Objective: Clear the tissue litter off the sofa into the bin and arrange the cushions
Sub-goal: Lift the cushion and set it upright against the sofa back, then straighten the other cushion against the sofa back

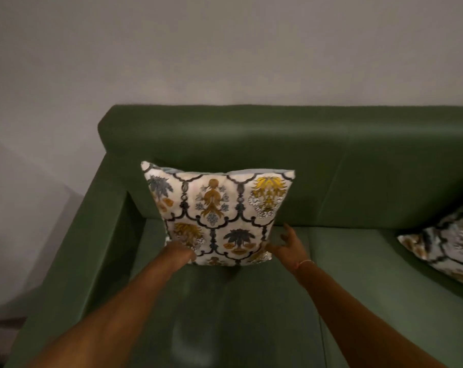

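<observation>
Green sofa (331,168) stands against a plain pale wall (225,49); its left armrest and backrest are in view, and the seat shows a seam between two seat cushions. No bin or other container is in view.

Patterned cushion (219,213), white with blue and mustard floral motifs, stands upright near the sofa's left back corner, leaning on the backrest, its lower edge on the seat.

Second patterned cushion (445,245) lies tilted on the seat at the right edge of the view, partly cut off.

Left hand (183,252) is at the upright cushion's lower left corner, pressed against the fabric; whether it grips cannot be told.

Right hand (287,245) is at the lower right corner, fingers spread and loose, touching the cushion's edge, not clasping it. A thin band circles the right wrist.
</observation>
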Motion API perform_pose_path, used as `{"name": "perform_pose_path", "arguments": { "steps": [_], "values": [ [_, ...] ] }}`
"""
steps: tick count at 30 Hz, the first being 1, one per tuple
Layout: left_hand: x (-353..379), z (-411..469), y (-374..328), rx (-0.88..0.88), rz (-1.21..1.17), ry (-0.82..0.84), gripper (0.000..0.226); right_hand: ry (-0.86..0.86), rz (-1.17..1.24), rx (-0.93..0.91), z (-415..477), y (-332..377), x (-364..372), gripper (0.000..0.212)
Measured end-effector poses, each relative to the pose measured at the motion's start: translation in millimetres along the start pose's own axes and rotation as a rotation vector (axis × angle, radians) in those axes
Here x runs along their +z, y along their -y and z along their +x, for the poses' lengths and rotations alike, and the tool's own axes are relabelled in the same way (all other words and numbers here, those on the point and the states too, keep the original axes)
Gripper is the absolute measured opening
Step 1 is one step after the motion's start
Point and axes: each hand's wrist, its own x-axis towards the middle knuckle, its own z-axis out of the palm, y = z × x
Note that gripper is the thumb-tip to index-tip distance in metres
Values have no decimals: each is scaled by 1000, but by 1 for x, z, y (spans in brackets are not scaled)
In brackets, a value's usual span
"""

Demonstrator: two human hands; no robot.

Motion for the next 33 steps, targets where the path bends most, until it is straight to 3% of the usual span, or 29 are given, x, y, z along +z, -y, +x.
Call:
{"name": "perform_pose_path", "arguments": {
  "steps": [3, 6, 14, 18, 22, 26, 33],
  "values": [
    [41, -31, -36, 48, 212, 203, 39, -87, 57, 13, -16, -6, -59, 95],
    [113, -40, -89, 208, 347, 217, 32, -217, 93, 23, -34, -20, -145, 88],
    [356, -83, -260, 522, 398, 256, 74, -757, 78, 35, -77, -80, -408, 73],
    [459, -89, -326, 579, 400, 275, 83, -932, 246, 113, -78, -116, -503, 82],
    [529, -92, -364, 497, 366, 343, 89, -889, 466, 121, -62, -144, -562, 89],
    [565, -93, -369, 464, 138, 377, 81, -791, 526, 66, -42, -160, -580, 88],
    [541, -109, -332, 433, -172, 305, 64, -700, 528, -17, -37, -159, -567, 76]
  ]
}}
